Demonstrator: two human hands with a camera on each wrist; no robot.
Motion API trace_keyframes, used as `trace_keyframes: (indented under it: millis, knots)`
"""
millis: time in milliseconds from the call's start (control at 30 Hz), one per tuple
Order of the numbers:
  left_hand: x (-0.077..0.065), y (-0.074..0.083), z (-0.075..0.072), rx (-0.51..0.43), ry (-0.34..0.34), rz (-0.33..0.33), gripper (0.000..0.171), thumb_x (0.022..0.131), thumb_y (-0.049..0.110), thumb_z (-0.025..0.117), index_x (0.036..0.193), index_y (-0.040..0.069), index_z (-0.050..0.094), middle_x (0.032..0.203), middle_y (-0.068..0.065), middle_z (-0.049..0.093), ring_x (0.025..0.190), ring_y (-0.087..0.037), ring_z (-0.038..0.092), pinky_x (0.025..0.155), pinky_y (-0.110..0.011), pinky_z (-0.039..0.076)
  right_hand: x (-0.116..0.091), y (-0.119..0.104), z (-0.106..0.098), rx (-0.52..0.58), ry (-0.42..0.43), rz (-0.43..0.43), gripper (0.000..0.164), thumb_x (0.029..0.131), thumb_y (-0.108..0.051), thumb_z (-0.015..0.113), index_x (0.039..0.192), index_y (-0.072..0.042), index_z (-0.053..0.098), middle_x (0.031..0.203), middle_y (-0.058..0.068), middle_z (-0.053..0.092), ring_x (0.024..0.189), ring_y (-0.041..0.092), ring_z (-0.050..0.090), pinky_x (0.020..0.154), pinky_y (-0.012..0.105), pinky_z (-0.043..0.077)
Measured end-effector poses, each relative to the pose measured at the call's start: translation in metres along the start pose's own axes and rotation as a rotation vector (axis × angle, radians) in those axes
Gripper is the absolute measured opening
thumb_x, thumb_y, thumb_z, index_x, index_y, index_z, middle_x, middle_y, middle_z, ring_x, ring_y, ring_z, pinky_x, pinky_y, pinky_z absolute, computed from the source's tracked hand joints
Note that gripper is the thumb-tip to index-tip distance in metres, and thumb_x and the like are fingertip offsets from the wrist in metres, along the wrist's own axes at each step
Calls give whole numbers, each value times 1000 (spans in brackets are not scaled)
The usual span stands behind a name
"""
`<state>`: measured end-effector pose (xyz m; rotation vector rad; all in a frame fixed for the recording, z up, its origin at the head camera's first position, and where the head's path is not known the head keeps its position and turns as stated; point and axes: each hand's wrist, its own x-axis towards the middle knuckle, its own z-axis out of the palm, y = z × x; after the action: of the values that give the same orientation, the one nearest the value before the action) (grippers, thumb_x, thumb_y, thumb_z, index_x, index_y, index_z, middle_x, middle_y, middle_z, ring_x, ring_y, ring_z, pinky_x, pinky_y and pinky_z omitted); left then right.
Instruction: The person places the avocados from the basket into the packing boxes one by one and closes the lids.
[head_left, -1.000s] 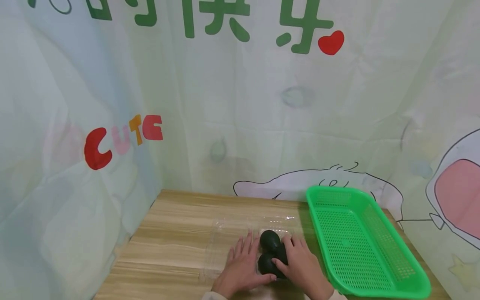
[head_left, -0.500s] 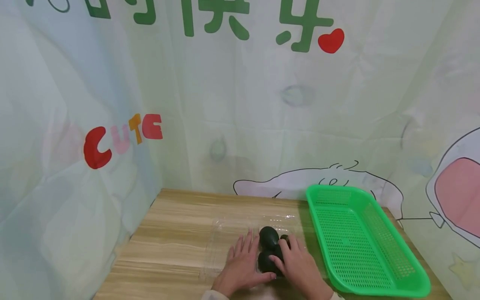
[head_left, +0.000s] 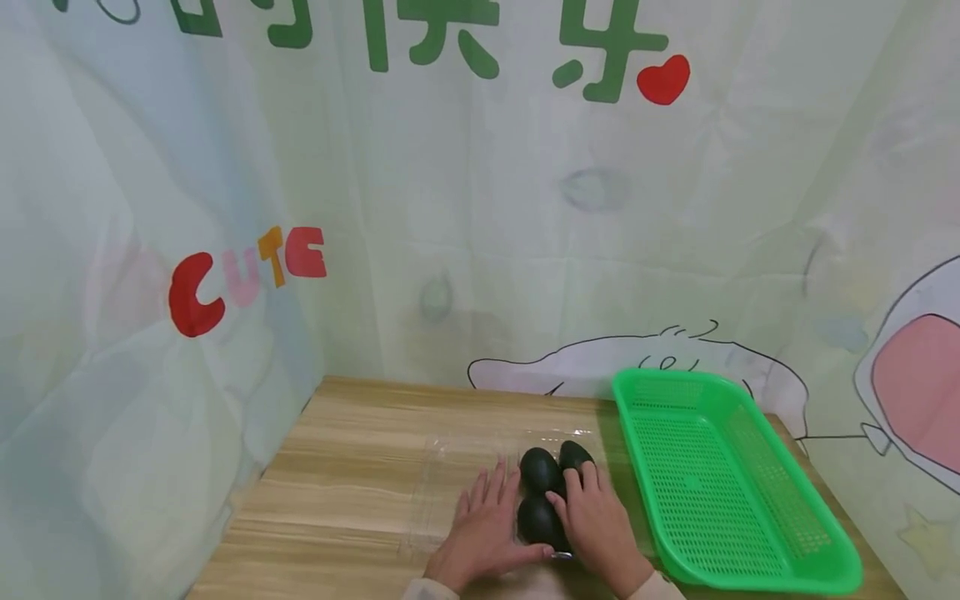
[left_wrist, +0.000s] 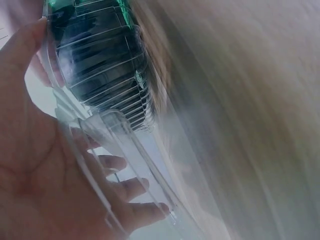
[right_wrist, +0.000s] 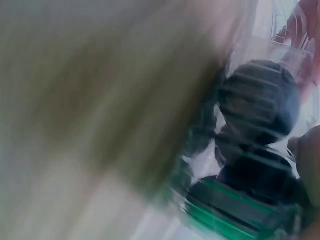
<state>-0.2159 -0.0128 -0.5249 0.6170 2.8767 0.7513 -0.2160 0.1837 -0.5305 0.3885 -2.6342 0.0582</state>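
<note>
Dark, smooth, egg-shaped things lie close together in a clear plastic box. Three show plainly in the head view: a back left one [head_left: 540, 470], a front left one [head_left: 542, 518] and a back right one [head_left: 573, 453]. My left hand [head_left: 483, 529] rests flat over the box's clear lid [left_wrist: 120, 135], its thumb along the front rim. My right hand [head_left: 600, 521] lies over the box's right side. Its fingertips touch the back right one, and its thumb points between the left pair. What lies under the palm is hidden.
A green perforated plastic basket [head_left: 712, 492] stands just right of the box on the wooden table [head_left: 352, 450]. Behind the table hangs a printed cloth [head_left: 465, 208], which also covers the left and right sides.
My right hand has shifted over the dark things, and the back right one now shows beyond its fingertips. The left pair have moved slightly. My left hand has stayed in place.
</note>
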Motion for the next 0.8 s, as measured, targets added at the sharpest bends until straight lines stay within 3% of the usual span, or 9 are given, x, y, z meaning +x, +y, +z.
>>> trace_keyframes:
  millis: [167,333,800]
  knots:
    - [1,1,0,1,-10,-3,121,73,84,65,161,10,25,169,-18,15,150,-49,22,111,-73,25,-5,-1,6,51,-30,52,48,100,-45,61,113,1,64,108,21,55,100,36,53,89,47,52]
    - [1,2,-1,3,-7,-1,121,74,82,65,161,10,25,169,-19,16,150,-49,23,111,-73,25,-5,0,9,80,-16,64,50,101,-48,57,110,0,65,107,19,56,97,33,52,88,46,52]
    - [-1,1,-2,-10,-3,8,120,74,81,66,160,8,26,169,-19,16,150,-49,21,111,-73,24,5,2,0,229,-107,183,45,103,-46,54,109,-3,64,110,15,56,98,29,54,82,47,56]
